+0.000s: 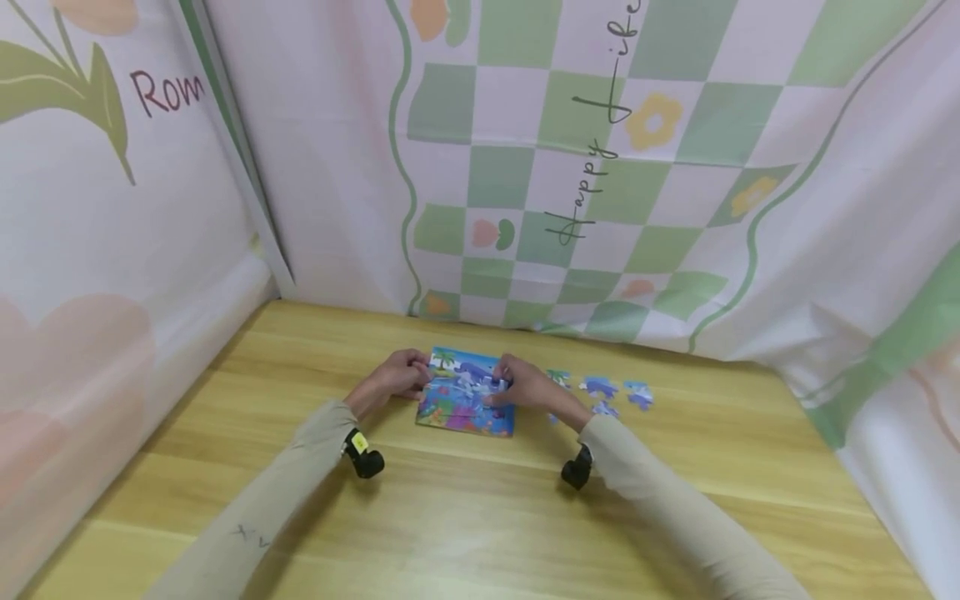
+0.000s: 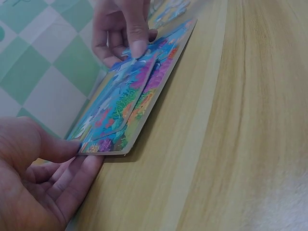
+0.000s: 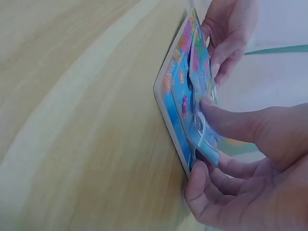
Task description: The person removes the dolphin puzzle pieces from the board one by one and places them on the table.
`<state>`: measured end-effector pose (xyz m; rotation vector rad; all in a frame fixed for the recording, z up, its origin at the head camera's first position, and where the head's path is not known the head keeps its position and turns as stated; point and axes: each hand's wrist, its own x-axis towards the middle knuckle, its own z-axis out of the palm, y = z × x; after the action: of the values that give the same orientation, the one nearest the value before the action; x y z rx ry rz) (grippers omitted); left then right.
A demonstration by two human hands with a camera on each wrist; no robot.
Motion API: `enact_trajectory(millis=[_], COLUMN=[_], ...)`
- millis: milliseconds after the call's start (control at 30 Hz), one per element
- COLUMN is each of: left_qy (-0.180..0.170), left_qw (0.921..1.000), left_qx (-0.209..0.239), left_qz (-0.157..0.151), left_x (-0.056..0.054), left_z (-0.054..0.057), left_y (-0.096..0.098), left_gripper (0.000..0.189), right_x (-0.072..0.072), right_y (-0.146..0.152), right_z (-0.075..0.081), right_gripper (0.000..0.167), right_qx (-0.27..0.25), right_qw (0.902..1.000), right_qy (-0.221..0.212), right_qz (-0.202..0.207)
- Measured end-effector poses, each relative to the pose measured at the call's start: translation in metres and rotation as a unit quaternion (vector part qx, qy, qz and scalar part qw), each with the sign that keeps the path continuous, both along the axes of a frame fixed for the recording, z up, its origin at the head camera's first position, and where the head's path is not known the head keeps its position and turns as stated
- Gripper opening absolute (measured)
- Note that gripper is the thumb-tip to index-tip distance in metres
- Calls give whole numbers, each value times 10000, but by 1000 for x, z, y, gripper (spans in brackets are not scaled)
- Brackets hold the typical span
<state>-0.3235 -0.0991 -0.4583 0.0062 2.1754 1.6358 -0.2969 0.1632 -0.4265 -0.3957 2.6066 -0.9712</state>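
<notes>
A colourful jigsaw puzzle board (image 1: 465, 423) with a sea scene lies on the wooden table, its assembled pieces partly raised from the frame. My left hand (image 1: 396, 377) grips the board's left edge, thumb on top and fingers beneath, as the left wrist view shows. Over the right part of the picture, my right hand (image 1: 529, 385) pinches a blue puzzle piece (image 3: 206, 150), thumb on its face and fingers under its edge. That piece is tilted up, with a dark gap below it in the right wrist view.
Several loose puzzle pieces (image 1: 600, 387) lie on the table (image 1: 465, 525) to the right of the board, some partly behind the right wrist. A checked curtain (image 1: 555, 208) hangs along the table's back edge, and another printed cloth (image 1: 97, 250) borders the left side.
</notes>
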Motion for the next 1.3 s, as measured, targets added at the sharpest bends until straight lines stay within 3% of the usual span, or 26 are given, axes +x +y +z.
enact_trajectory(millis=[333,433,567,767,1067,1300], left_qy=[-53,-70,-66,-40,-56,-105], left_qw=[10000,10000,10000,10000,10000,9999], left_qx=[-37,-47,-50,-29,5,-26], left_qz=[17,9,1,-28,2,22], left_x=[-1,-1,-1,-1,0,-1], left_z=[6,7,8,7,7,2], left_y=[3,4,5,3,3,1], left_gripper=[44,44,43,43,43,44], right_x=[-4,-4,-3,2,5,-1], right_y=[3,4,6,8,9,23], right_z=[4,4,5,7,12,4], right_gripper=[4,4,3,9,8,3], right_qx=[-343,-496,-725,-660,-366,-375], right_qw=[9978,9963,9961,9969,9946,9958], right_qy=[341,452,293,72,421,606], right_qz=[453,535,401,412,872,572])
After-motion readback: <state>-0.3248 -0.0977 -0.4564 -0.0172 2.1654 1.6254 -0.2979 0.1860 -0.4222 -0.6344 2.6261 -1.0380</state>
